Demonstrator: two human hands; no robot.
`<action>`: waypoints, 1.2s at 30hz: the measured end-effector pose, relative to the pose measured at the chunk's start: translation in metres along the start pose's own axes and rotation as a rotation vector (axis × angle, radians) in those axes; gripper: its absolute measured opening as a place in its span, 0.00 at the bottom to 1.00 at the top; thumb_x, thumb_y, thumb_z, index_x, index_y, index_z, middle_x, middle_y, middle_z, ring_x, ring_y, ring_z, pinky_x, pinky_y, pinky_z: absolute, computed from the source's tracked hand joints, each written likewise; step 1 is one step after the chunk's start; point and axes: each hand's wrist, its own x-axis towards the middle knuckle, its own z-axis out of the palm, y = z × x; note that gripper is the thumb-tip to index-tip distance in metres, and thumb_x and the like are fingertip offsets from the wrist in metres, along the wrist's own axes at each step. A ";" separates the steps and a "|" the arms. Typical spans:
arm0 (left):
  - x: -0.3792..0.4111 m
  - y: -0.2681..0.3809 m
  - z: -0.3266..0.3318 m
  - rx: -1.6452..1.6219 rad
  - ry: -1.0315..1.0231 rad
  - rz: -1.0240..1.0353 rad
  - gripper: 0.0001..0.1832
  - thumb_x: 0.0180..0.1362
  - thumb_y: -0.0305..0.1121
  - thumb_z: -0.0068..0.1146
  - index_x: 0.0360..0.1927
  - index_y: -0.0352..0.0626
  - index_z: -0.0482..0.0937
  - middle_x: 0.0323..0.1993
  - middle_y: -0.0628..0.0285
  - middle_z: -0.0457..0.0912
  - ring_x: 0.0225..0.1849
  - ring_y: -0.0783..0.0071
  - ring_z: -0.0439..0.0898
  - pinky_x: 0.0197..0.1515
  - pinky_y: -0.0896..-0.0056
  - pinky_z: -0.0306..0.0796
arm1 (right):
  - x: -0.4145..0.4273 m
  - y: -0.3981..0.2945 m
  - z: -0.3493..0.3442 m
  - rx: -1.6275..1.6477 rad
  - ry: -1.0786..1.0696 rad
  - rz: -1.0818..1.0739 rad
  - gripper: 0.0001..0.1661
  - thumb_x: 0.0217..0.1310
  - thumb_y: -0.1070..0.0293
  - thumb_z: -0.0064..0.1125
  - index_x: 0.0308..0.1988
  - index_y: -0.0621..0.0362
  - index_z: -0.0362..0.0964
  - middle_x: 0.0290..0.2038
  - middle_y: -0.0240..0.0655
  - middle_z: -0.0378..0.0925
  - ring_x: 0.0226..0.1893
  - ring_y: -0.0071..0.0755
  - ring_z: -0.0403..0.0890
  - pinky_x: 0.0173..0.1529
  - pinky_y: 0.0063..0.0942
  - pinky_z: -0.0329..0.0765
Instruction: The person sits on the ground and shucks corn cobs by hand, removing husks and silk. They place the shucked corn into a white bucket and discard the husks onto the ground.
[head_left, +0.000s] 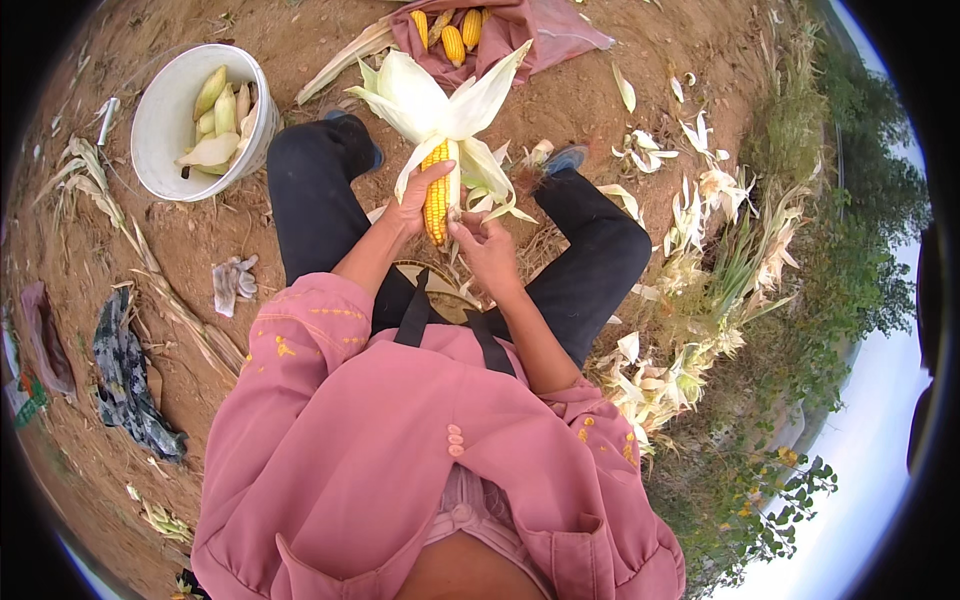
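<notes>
A yellow ear of corn (436, 199) is held upright between my knees, its kernels bared along most of its length. Pale green corn husk (450, 112) is peeled back and spread at its far end. My left hand (412, 201) grips the ear from the left, thumb across the kernels. At the near end, the fingers of my right hand (486, 247) pinch the tip of a husk strip on the ear's right side. Some peeled leaves hang over to the right, partly hiding my right fingers.
A white bucket (142, 142) of unhusked ears stands at the left. Bare yellow ears (453, 46) lie on a reddish sack (555, 34) ahead. A dirty glove (234, 285), dry stalks (150, 255) and camouflage cloth (127, 375) lie left. Discarded husks (660, 382) are heaped right.
</notes>
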 end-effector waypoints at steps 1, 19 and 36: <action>-0.001 0.001 0.001 -0.018 -0.011 -0.016 0.25 0.52 0.29 0.58 0.53 0.41 0.62 0.34 0.58 0.73 0.29 0.63 0.79 0.31 0.64 0.79 | 0.000 0.003 -0.002 -0.004 0.011 -0.004 0.19 0.54 0.67 0.61 0.41 0.70 0.69 0.27 0.35 0.76 0.25 0.21 0.76 0.30 0.20 0.73; 0.002 -0.001 -0.002 -0.022 0.034 0.054 0.21 0.53 0.30 0.58 0.49 0.40 0.66 0.33 0.60 0.75 0.31 0.70 0.78 0.32 0.67 0.78 | -0.004 -0.001 -0.004 -0.136 -0.024 -0.060 0.17 0.53 0.67 0.62 0.36 0.69 0.69 0.28 0.37 0.76 0.27 0.21 0.76 0.32 0.19 0.74; -0.002 -0.006 0.006 0.120 -0.076 -0.207 0.28 0.54 0.45 0.57 0.50 0.36 0.65 0.33 0.57 0.74 0.28 0.67 0.80 0.29 0.66 0.79 | 0.051 -0.056 -0.063 0.831 0.196 0.005 0.06 0.53 0.80 0.55 0.33 0.61 0.67 0.31 0.32 0.72 0.29 0.22 0.75 0.29 0.13 0.74</action>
